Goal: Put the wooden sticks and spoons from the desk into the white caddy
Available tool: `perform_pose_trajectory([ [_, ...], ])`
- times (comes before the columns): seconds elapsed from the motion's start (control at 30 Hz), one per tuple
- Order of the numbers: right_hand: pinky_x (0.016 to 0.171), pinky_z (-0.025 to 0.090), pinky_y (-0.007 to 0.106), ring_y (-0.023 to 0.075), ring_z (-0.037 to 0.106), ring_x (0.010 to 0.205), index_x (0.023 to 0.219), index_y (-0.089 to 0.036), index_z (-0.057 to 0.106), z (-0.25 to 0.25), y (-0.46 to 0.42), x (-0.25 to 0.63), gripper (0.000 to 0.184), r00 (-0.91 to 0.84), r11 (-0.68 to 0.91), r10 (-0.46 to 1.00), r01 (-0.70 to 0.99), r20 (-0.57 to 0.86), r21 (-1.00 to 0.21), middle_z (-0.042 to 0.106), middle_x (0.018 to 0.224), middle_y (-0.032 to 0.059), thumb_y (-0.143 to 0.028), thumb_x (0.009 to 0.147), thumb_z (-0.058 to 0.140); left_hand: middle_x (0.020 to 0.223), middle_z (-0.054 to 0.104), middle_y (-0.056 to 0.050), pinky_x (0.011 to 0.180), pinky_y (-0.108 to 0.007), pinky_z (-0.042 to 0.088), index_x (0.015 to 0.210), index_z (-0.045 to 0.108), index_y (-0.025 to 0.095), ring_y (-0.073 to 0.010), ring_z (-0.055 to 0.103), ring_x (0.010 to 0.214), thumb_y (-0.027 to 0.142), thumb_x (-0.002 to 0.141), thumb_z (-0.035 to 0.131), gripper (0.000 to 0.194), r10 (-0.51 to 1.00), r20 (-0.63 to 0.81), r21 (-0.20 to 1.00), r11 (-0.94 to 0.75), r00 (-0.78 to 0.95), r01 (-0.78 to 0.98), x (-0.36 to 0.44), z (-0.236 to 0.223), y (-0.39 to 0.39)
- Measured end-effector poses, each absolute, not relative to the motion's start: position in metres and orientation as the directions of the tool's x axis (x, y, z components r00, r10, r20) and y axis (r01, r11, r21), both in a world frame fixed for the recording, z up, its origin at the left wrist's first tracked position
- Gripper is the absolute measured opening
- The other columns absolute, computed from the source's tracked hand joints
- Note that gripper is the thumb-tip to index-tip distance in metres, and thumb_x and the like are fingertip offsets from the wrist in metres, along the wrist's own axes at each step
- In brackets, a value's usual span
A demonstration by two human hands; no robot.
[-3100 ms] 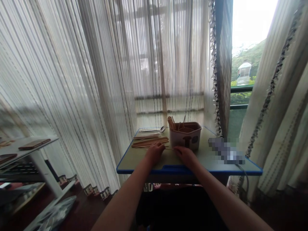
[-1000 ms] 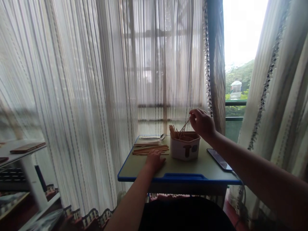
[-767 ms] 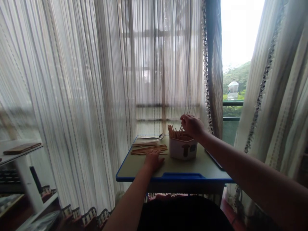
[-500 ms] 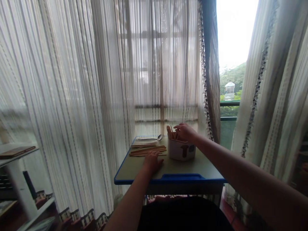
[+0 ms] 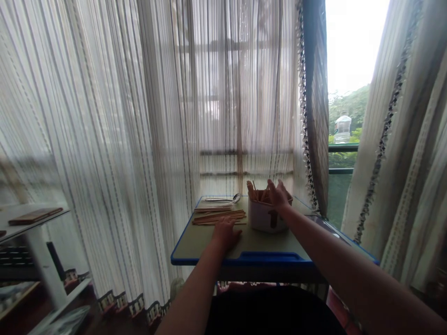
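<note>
A white bin [image 5: 260, 217] with a dark printed shape stands on the small desk [image 5: 195, 246], wooden sticks [image 5: 252, 190] poking up at its left side. My right hand [image 5: 278, 194] is over the bin's right part, fingers apart and no object visible in them; part of the hand's far side is hidden. My left hand [image 5: 226, 231] lies on the desk, fingers stretched out at the near edge of a row of brown chopsticks [image 5: 218, 217]. Behind that row lie paler sticks [image 5: 211, 209] and a metal slotted spoon [image 5: 236, 198].
A blue rim with a raised front tray lip [image 5: 270, 256] borders the desk. On its right lies a dark flat object [image 5: 330, 228], partly behind my right forearm. Sheer curtains [image 5: 115, 139] hang just behind. A white side stand [image 5: 44, 246] holds a brown flat object [image 5: 35, 216].
My right hand has shifted right and nearer over the bin, its fingers now spread upward. My left hand stays by the chopsticks. The view has turned slightly left.
</note>
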State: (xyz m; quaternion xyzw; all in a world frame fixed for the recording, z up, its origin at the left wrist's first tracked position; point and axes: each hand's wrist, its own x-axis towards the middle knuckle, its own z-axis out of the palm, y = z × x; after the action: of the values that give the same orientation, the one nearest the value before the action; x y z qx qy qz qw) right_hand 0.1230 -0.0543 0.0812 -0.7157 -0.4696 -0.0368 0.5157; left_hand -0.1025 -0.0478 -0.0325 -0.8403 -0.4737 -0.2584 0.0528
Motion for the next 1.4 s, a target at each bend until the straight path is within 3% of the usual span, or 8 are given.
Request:
perform_pose_trajectory([
  [0.2, 0.096, 0.027, 0.040, 0.0337, 0.033, 0.121, 0.137, -0.006, 0.019, 0.075, -0.049, 0.115, 0.103, 0.326, 0.013, 0.765, 0.855, 0.556, -0.519, 0.044, 0.126, 0.0207, -0.076, 0.064, 0.040, 0.120, 0.053, -0.006, 0.098, -0.038, 0.032, 0.111, 0.057, 0.024, -0.0243, 0.042, 0.114, 0.048, 0.075, 0.052, 0.044, 0.764, 0.484, 0.162, -0.557, 0.426, 0.815, -0.103, -0.032, -0.049],
  [0.3, 0.092, 0.031, 0.041, 0.0370, 0.038, 0.116, 0.137, -0.001, 0.013, 0.080, -0.043, 0.113, 0.121, 0.377, -0.072, 0.798, 0.834, 0.470, -0.547, 0.046, 0.121, 0.0249, -0.079, 0.053, 0.049, 0.121, 0.052, -0.006, 0.099, -0.037, 0.031, 0.112, 0.056, 0.023, -0.0240, 0.042, 0.115, 0.048, 0.075, 0.052, 0.045, 0.762, 0.486, 0.162, -0.559, 0.427, 0.813, -0.103, -0.032, -0.049],
  [0.47, 0.089, 0.033, 0.043, 0.0365, 0.038, 0.116, 0.139, -0.005, 0.008, 0.086, -0.041, 0.110, 0.125, 0.397, -0.136, 0.853, 0.797, 0.340, -0.589, 0.046, 0.122, 0.0231, -0.079, 0.049, 0.052, 0.124, 0.050, -0.007, 0.101, -0.035, 0.028, 0.115, 0.055, 0.022, -0.0238, 0.040, 0.117, 0.049, 0.075, 0.051, 0.048, 0.785, 0.461, 0.160, -0.532, 0.414, 0.831, -0.101, -0.032, -0.047],
  [0.7, 0.090, 0.032, 0.046, 0.0395, 0.032, 0.119, 0.138, -0.001, 0.010, 0.092, -0.065, 0.088, 0.123, 0.409, -0.181, 0.856, 0.810, 0.316, -0.557, 0.039, 0.127, 0.0255, -0.068, 0.049, 0.061, 0.121, 0.052, -0.007, 0.098, -0.035, 0.030, 0.110, 0.057, 0.023, -0.0237, 0.042, 0.115, 0.048, 0.076, 0.051, 0.042, 0.802, 0.434, 0.157, -0.517, 0.411, 0.842, -0.099, -0.027, -0.053],
  [0.83, 0.090, 0.030, 0.048, 0.0398, 0.031, 0.119, 0.136, -0.005, 0.021, 0.099, -0.071, 0.080, 0.109, 0.426, -0.189, 0.841, 0.808, 0.332, -0.558, 0.046, 0.121, 0.0231, -0.066, 0.053, 0.059, 0.117, 0.055, -0.006, 0.098, -0.035, 0.031, 0.105, 0.060, 0.022, -0.0240, 0.043, 0.113, 0.047, 0.076, 0.052, 0.039, 0.821, 0.420, 0.155, -0.485, 0.387, 0.861, -0.098, -0.024, -0.056],
  [1.1, 0.085, 0.034, 0.040, 0.0306, 0.041, 0.111, 0.127, -0.021, 0.036, 0.092, -0.065, 0.061, 0.077, 0.245, 0.067, 0.806, 0.866, 0.538, -0.495, 0.059, 0.105, 0.0091, -0.056, 0.062, 0.058, 0.109, 0.057, -0.007, 0.094, -0.033, 0.033, 0.098, 0.060, 0.019, -0.0230, 0.046, 0.108, 0.044, 0.077, 0.052, 0.034, 0.772, 0.474, 0.144, -0.542, 0.423, 0.828, -0.102, -0.030, -0.049],
  [1.3, 0.083, 0.036, 0.037, 0.0285, 0.045, 0.105, 0.127, -0.019, 0.036, 0.087, -0.055, 0.061, 0.077, 0.242, 0.098, 0.791, 0.856, 0.562, -0.508, 0.059, 0.107, 0.0087, -0.054, 0.063, 0.059, 0.108, 0.057, -0.007, 0.095, -0.032, 0.032, 0.097, 0.060, 0.019, -0.0222, 0.045, 0.107, 0.043, 0.077, 0.053, 0.032, 0.789, 0.462, 0.165, -0.526, 0.406, 0.834, -0.101, -0.027, -0.053],
  [1.4, 0.082, 0.036, 0.036, 0.0282, 0.047, 0.104, 0.126, -0.015, 0.036, 0.088, -0.051, 0.064, 0.080, 0.255, 0.062, 0.830, 0.842, 0.497, -0.535, 0.060, 0.106, 0.0107, -0.055, 0.061, 0.060, 0.109, 0.057, -0.007, 0.096, -0.032, 0.031, 0.098, 0.060, 0.019, -0.0224, 0.045, 0.109, 0.042, 0.077, 0.054, 0.031, 0.814, 0.435, 0.170, -0.493, 0.384, 0.853, -0.100, -0.024, -0.056],
])
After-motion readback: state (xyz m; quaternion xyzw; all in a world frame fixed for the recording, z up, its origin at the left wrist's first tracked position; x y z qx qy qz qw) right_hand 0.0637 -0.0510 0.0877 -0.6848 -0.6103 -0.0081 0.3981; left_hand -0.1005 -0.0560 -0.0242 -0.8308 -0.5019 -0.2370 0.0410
